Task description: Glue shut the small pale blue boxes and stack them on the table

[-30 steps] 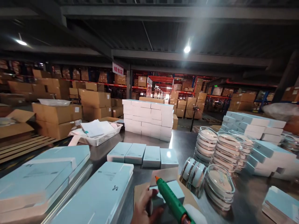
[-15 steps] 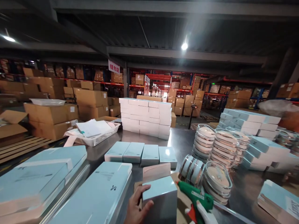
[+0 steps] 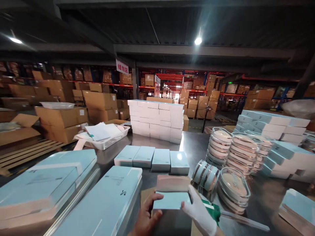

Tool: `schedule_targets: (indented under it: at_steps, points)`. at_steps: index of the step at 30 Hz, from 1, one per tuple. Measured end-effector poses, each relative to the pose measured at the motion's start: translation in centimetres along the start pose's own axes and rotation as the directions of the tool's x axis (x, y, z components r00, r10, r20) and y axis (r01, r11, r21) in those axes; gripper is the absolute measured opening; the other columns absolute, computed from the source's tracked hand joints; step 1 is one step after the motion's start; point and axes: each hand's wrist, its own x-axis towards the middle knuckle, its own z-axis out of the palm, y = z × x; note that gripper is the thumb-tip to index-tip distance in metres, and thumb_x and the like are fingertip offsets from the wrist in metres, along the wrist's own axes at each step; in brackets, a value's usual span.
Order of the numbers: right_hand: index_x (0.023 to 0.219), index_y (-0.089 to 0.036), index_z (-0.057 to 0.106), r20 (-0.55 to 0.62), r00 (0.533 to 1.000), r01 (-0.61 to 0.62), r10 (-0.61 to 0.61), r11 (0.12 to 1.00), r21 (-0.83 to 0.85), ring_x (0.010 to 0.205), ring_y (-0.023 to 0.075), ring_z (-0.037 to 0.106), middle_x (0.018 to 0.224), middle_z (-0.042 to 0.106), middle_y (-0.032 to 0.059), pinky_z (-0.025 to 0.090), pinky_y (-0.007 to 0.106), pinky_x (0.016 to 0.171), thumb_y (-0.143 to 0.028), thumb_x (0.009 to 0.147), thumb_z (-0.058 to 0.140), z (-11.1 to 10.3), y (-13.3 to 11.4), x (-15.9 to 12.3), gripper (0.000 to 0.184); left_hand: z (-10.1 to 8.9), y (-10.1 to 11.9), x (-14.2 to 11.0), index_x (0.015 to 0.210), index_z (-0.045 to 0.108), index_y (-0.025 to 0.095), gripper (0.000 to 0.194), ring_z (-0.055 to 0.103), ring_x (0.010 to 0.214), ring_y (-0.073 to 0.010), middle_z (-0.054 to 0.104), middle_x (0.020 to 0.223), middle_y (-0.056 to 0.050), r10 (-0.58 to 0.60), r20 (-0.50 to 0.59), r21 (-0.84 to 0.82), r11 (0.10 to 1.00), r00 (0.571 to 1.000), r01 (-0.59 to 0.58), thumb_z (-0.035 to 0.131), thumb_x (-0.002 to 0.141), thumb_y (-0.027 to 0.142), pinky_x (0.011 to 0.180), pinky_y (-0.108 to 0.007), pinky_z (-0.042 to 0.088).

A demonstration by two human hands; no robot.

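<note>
A dim warehouse stretches back under steel beams and ceiling lamps, its red racking and pallets loaded with brown cartons (image 3: pixel 99 105). In the foreground runs a steel worktable (image 3: pixel 194 147), crowded from edge to edge. At its far side stands a block of stacked white boxes (image 3: pixel 156 121); to the left lie long pale-blue flat cartons (image 3: pixel 49 177), and behind them a white mesh basket (image 3: pixel 103 137) holding loose papers. On the right rise columns of round clear-lidded cases (image 3: pixel 233 154), with more blue-and-white boxes (image 3: pixel 273 127) piled beyond. A row of four small blue boxes (image 3: pixel 151 157) sits mid-table.

Nearest the camera, the worker holds a small pale-blue box (image 3: pixel 171 200) between both hands, just above a sheet of brown cardboard (image 3: pixel 145 196) at the table's near edge, its pinkish flap (image 3: pixel 173 183) turned up at the back. The bare left hand (image 3: pixel 147 216) curls around the box's left side, thumb on top, fingers closed against it. The white-gloved right hand (image 3: pixel 200 213) presses flat along the right edge, fingers spread and partly open rather than clenched. A green glue gun (image 3: pixel 213 211) lies just beside and under that glove, apparently resting on the table; whether the glove touches it cannot be told.

The box looks like light paperboard, stiff at its corners but likely to dent under a hard squeeze, with a smooth, perhaps slippery finish. Its two opposite side edges appear the soundest hold, leaving the open flap free.
</note>
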Motion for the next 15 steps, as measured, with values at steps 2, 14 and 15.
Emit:
schedule_targets:
  at_steps: [2,14,15]
  points:
    - [0.132,-0.02,0.062,0.013,1.0,0.023,-0.022,0.996,-0.088,0.128,0.0411,0.068,0.132,0.074,0.0209,0.06,0.049,0.102,-0.088,0.065,0.08,-0.7,0.8,-0.6,0.098,0.5,0.6,0.2,0.115,0.07,0.032,0.032,0.066,0.135,-0.0304,0.067,0.145,-0.008,0.1,-0.071,-0.051,0.993,0.992,-0.104,0.081,0.091,0.05,0.106,-0.036,0.056]
    - [0.131,-0.039,0.075,0.166,0.898,0.44,-0.407,0.837,-0.326,0.142,0.0266,0.061,0.152,0.066,0.0069,0.052,0.041,0.119,-0.029,0.104,0.064,-1.8,2.8,-2.9,0.031,-0.6,3.5,2.0,0.123,0.079,0.046,0.024,0.063,0.136,-0.0314,0.078,0.129,-0.004,0.262,0.186,-0.034,0.965,0.947,-0.26,0.071,0.1,0.049,0.122,-0.056,0.039]
    - [0.131,-0.039,0.076,0.156,0.897,0.443,-0.415,0.834,-0.329,0.142,0.0271,0.062,0.152,0.066,0.0072,0.053,0.041,0.118,-0.03,0.104,0.064,-1.7,2.9,-2.8,0.031,-0.6,3.1,1.6,0.13,0.075,0.047,0.034,0.059,0.142,-0.0335,0.074,0.14,-0.005,0.21,0.16,-0.038,0.978,0.965,-0.207,0.073,0.097,0.055,0.123,-0.057,0.038]
